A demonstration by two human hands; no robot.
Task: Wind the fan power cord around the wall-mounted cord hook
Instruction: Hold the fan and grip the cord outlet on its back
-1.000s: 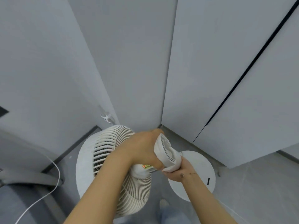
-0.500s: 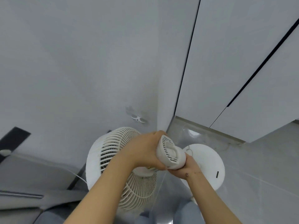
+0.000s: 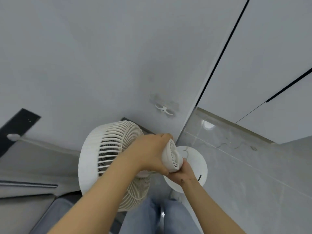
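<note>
A white pedestal fan (image 3: pixel 108 149) is tipped on its side in front of me, its grille facing left and its round base (image 3: pixel 197 159) to the right. My left hand (image 3: pixel 150 154) wraps over the fan's vented motor housing (image 3: pixel 171 157). My right hand (image 3: pixel 183 173) grips the fan from underneath, just below the housing. A small white cord hook (image 3: pixel 164 109) with curved prongs is fixed to the grey wall above the fan, apart from both hands. A thin white cord (image 3: pixel 185 152) shows faintly by the base; most of it is hidden.
Grey wall fills the upper left, white cabinet doors (image 3: pixel 261 56) with dark seams the upper right. Glossy grey floor tiles (image 3: pixel 244 174) lie to the right. My legs in blue jeans (image 3: pixel 157 215) stand below the fan. A dark panel (image 3: pixel 16 125) sits at left.
The view has swung so the hook sits further right and higher above the fan. Both hands keep the same grip on the fan, which has shifted slightly toward the wall.
</note>
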